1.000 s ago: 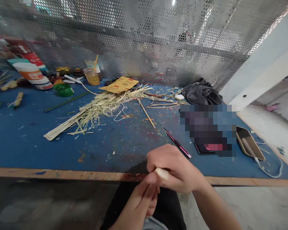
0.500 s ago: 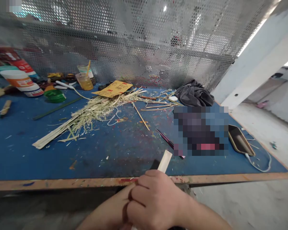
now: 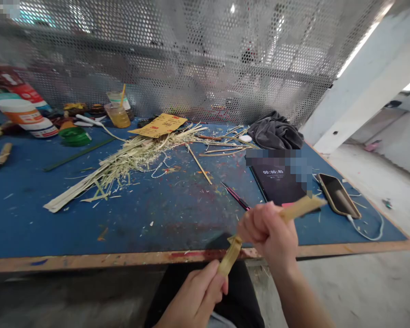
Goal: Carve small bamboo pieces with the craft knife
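Note:
My right hand (image 3: 273, 232) is closed in a fist just over the table's front edge. Out of its far side sticks a flat, pale bamboo strip (image 3: 302, 208), slanting up to the right above the tablet. Lower and to the left, my left hand (image 3: 203, 291) pinches a greenish-yellow length of bamboo between thumb and fingers. That length reaches up to my right fist, where a small frayed or folded bit shows. Whether both ends belong to one strip is hidden inside the fist. A thin dark-and-pink pen-like tool (image 3: 237, 197) lies beyond my right hand.
Bamboo strips and shavings (image 3: 123, 159) lie mid-left under yellow sandpaper (image 3: 160, 125). A tablet (image 3: 276, 182), a charging phone (image 3: 340, 195) and a grey cloth (image 3: 276, 131) occupy the right. Paint bottles (image 3: 25, 116) and a cup (image 3: 118, 116) stand at the back left, before a perforated metal panel (image 3: 198, 59).
My hands were crossed close together low at the table edge. Now my right hand has moved up and right, apart from my left, and the bamboo shows between them.

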The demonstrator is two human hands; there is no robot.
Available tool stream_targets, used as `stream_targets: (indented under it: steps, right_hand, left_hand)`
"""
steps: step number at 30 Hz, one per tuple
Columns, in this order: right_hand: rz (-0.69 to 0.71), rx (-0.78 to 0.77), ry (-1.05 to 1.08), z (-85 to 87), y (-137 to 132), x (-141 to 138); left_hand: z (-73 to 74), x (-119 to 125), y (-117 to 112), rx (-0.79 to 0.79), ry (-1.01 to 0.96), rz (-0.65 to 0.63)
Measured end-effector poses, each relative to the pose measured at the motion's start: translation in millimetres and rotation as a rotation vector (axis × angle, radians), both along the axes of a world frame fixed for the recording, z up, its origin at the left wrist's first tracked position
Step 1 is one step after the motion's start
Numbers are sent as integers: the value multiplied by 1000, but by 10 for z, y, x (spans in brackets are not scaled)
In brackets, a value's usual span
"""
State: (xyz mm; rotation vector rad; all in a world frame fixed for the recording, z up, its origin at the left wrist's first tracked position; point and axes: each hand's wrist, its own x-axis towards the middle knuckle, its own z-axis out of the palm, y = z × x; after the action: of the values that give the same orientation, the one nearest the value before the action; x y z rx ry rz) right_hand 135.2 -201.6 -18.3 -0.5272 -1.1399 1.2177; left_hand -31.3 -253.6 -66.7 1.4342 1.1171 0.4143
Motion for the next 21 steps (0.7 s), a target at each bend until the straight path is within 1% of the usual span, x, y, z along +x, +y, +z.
stream_targets:
  steps: [2, 5, 8, 10, 14, 18, 21]
  right_hand:
    - [84, -117, 147, 93, 54, 75]
    - [115, -182, 237, 200, 111, 168]
    - [121, -232, 301, 244, 164, 248]
    - [130, -258, 344, 249, 206, 302]
    - [138, -262, 396, 261, 293, 413]
    - [162, -198, 377, 265, 395, 482]
    - [148, -220, 352, 228, 492, 482]
  left_hand:
    - [-14, -20, 5, -17, -16, -41]
    - [1, -22, 9, -21, -44, -83]
    - [60, -15, -5, 3, -51, -39]
    - [104, -12, -20, -13, -53, -13]
    - [156, -5, -42, -111, -53, 2]
    - [153, 19, -39, -165, -57, 31]
    - [153, 38, -45, -200, -80, 69]
